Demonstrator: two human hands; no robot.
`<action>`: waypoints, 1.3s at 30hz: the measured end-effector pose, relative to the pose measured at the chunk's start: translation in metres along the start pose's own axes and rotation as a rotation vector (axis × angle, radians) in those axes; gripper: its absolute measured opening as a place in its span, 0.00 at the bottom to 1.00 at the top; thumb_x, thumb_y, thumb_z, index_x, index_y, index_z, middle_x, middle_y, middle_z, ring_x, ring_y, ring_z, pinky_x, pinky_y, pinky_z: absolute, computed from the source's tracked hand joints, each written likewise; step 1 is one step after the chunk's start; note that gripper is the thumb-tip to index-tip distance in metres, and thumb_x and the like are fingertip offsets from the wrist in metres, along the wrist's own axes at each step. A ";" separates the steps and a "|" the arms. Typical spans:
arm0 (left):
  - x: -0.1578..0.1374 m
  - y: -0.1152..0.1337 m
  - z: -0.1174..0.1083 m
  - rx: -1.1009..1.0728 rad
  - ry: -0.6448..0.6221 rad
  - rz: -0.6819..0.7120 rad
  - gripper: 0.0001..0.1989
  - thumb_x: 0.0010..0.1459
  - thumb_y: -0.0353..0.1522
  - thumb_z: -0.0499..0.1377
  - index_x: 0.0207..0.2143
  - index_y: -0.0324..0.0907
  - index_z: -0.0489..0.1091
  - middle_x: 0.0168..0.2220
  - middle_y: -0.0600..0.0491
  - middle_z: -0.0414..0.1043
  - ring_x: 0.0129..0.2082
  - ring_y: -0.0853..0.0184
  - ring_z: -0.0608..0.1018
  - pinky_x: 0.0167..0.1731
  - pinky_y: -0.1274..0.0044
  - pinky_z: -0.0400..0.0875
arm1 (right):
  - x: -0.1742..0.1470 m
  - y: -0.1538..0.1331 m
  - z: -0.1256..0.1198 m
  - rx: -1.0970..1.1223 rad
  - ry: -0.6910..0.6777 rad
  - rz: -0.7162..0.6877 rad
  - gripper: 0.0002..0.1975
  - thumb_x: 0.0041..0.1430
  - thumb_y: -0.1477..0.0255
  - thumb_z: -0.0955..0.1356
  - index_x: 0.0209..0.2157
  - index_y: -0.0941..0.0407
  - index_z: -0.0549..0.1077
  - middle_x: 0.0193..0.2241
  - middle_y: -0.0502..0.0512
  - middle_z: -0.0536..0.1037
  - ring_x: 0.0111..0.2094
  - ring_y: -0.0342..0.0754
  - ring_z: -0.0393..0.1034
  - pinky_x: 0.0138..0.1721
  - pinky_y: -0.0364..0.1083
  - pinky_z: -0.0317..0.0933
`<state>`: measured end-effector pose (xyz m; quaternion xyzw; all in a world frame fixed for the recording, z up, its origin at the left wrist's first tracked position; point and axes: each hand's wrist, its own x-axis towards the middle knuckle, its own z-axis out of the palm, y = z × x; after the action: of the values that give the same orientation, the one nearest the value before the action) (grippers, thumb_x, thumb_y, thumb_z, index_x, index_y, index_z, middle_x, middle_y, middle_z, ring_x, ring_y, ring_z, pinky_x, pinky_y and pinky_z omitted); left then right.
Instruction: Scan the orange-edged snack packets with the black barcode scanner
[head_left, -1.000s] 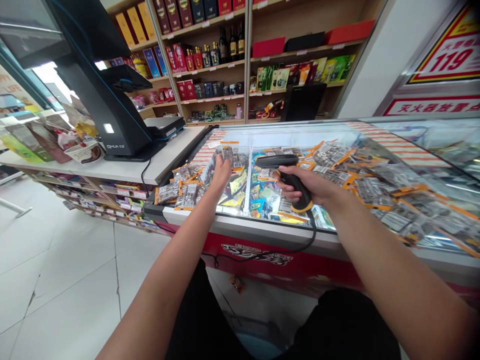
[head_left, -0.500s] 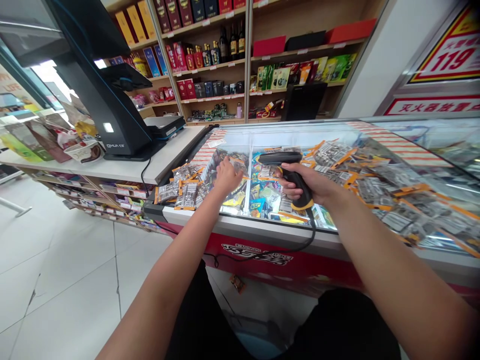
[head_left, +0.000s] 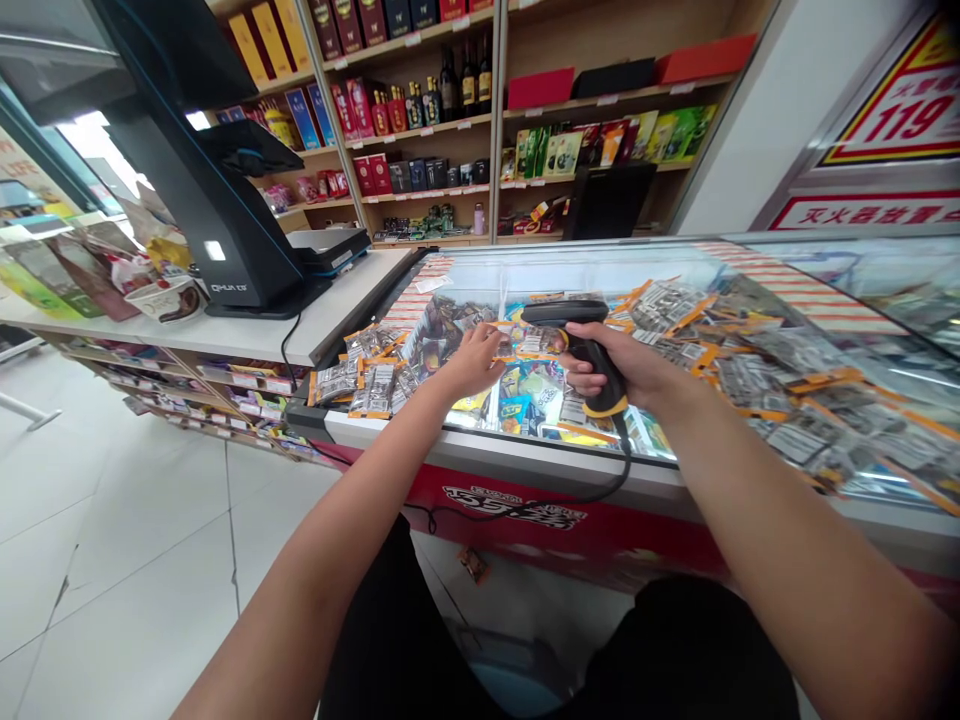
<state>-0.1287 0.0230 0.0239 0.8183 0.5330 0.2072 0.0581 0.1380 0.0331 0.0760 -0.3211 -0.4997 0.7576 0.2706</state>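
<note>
My right hand [head_left: 600, 362] grips a black and yellow handheld barcode scanner [head_left: 566, 316], its head pointing left over the glass-topped freezer [head_left: 375, 430]. From the scanner's handle a black cable hangs down across the freezer front. My left hand [head_left: 474, 364] is just left of the scanner head, palm down over the glass. Its bent fingers are at the edge of a small clear snack packet [head_left: 511, 342] with orange trim, partly covered by the fingers. Another such packet [head_left: 540, 342] lies under the scanner.
Loose packets [head_left: 379, 385] lie on the freezer's left end, and a larger heap [head_left: 795, 400] covers its right side. A dark checkout terminal [head_left: 247, 250] stands on the left counter [head_left: 292, 340]. One packet [head_left: 474, 565] lies on the floor by my legs. Stocked shelves [head_left: 420, 135] stand behind.
My left hand has moved right, towards the scanner, with a packet at its fingertips. My right hand and the scanner have barely shifted.
</note>
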 end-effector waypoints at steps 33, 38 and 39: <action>-0.007 -0.022 -0.015 0.291 0.137 -0.873 0.38 0.72 0.40 0.55 0.76 0.24 0.67 0.82 0.27 0.54 0.85 0.39 0.56 0.84 0.54 0.44 | 0.001 0.002 -0.003 -0.016 0.009 -0.004 0.23 0.61 0.58 0.80 0.36 0.51 0.66 0.22 0.46 0.67 0.18 0.40 0.56 0.15 0.42 0.53; -0.002 -0.013 -0.014 0.244 0.200 -0.552 0.35 0.69 0.29 0.56 0.76 0.30 0.66 0.82 0.30 0.58 0.84 0.43 0.58 0.83 0.54 0.50 | 0.001 0.001 -0.002 -0.004 0.001 0.004 0.23 0.61 0.57 0.81 0.36 0.51 0.65 0.22 0.46 0.66 0.18 0.40 0.54 0.15 0.41 0.51; 0.001 -0.010 -0.014 0.214 0.209 -0.437 0.34 0.69 0.27 0.55 0.75 0.31 0.67 0.80 0.31 0.61 0.83 0.45 0.59 0.83 0.56 0.50 | 0.001 0.001 -0.002 0.002 0.002 -0.002 0.24 0.61 0.57 0.81 0.36 0.51 0.65 0.22 0.45 0.66 0.18 0.39 0.53 0.15 0.41 0.51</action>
<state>-0.1429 0.0264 0.0334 0.6595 0.7190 0.2157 -0.0410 0.1389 0.0346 0.0742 -0.3212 -0.4992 0.7573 0.2722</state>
